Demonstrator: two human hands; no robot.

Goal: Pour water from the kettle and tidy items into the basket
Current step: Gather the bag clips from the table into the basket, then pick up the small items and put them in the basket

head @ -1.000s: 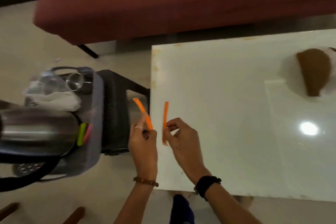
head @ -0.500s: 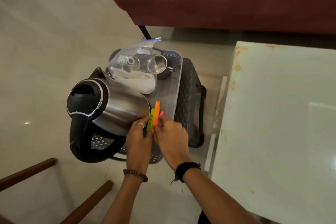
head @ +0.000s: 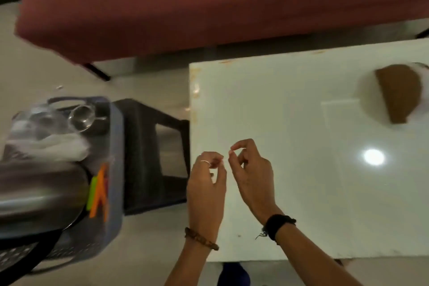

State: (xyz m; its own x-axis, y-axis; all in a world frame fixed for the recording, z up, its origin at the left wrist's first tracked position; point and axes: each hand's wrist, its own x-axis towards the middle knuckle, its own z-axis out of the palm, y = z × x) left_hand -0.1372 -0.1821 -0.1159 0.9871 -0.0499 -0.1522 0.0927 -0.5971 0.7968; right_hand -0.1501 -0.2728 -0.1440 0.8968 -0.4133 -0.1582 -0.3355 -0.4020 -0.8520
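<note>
Both hands, left hand (head: 206, 189) and right hand (head: 251, 175), hover empty-fingered over the white table (head: 325, 193).

- Your left hand (head: 206, 189) wears a thin silver ring (head: 205, 162) on one finger, a slim plain band.
- Your left wrist carries a brown beaded bracelet (head: 201, 238), made of small rounded beads strung in one row and running toward 4 o'clock across the wrist.
- Your right hand (head: 251, 175) has no ring that shows.
- Your right wrist carries a thick black woven band (head: 279, 225), with a short frayed thread (head: 260, 235) hanging from its edge at 8 o'clock.
- Both forearms are bare, with no sleeve showing down to the bottom edge of the view.
- At 6 o'clock, between your forearms, a dark blue piece of clothing (head: 233, 275) shows; which garment it is cannot be told.
</note>
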